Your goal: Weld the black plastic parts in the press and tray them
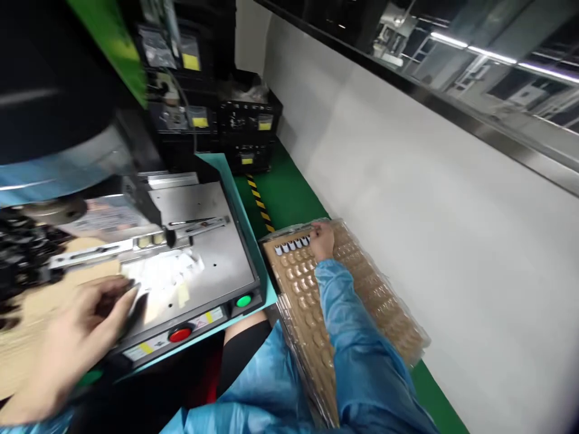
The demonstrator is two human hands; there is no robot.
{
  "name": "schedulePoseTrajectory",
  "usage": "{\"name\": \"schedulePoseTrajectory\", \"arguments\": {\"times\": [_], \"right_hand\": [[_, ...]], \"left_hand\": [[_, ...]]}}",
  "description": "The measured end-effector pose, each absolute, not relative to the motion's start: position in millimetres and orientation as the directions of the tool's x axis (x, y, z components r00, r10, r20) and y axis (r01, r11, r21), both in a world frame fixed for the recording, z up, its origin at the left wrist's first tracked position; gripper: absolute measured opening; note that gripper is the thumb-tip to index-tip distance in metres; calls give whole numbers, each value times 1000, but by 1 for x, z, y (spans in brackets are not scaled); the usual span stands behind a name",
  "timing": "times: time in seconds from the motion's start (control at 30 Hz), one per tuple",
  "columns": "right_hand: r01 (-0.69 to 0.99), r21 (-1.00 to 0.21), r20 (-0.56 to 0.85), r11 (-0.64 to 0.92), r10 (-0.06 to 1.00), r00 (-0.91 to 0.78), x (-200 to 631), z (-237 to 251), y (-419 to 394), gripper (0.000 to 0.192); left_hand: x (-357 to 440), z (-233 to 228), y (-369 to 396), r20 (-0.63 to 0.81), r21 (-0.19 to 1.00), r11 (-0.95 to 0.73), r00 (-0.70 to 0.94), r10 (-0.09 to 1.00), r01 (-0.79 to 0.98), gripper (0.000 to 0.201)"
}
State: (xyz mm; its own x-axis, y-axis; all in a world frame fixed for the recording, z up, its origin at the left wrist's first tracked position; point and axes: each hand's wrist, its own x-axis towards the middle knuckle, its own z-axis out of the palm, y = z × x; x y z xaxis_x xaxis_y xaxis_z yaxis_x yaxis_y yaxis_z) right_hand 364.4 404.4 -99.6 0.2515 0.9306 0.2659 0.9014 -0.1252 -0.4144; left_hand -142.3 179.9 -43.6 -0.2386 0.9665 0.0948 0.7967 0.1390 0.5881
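Note:
My left hand [85, 331] is over the left front of the machine's metal plate [221, 253], blurred, with thumb and fingers closed on a small dark part [134, 290]. My right hand [322, 241] reaches down to a clear plastic tray [312, 325] with rounded pockets. Its fingers are bent together at the end of a row of small white-and-black pieces [292, 245], and what they hold is hidden. A slim metal fixture [149, 241] lies across the plate beneath the machine head [67, 208].
A green button [243, 301] and a red button [180, 335] sit on the machine's front edge. Black parts [31, 253] are heaped at the left beside brown cardboard [27, 337]. Black bins [246, 126] stand behind, and a white wall [407, 199] rises at the right.

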Motion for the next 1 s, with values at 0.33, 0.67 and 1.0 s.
{"name": "schedulePoseTrajectory", "arguments": {"times": [0.33, 0.67, 1.0], "right_hand": [[637, -512, 272, 577, 812, -517, 132, -50, 299, 29], [785, -342, 260, 516, 855, -449, 106, -55, 292, 11], [799, -309, 292, 515, 851, -436, 103, -61, 289, 8]], "left_hand": [[-148, -67, 186, 201, 620, 22, -185, 962, 785, 52], [-109, -54, 217, 352, 311, -370, 255, 900, 876, 28], [-105, -63, 227, 388, 161, -251, 173, 905, 954, 36]]}}
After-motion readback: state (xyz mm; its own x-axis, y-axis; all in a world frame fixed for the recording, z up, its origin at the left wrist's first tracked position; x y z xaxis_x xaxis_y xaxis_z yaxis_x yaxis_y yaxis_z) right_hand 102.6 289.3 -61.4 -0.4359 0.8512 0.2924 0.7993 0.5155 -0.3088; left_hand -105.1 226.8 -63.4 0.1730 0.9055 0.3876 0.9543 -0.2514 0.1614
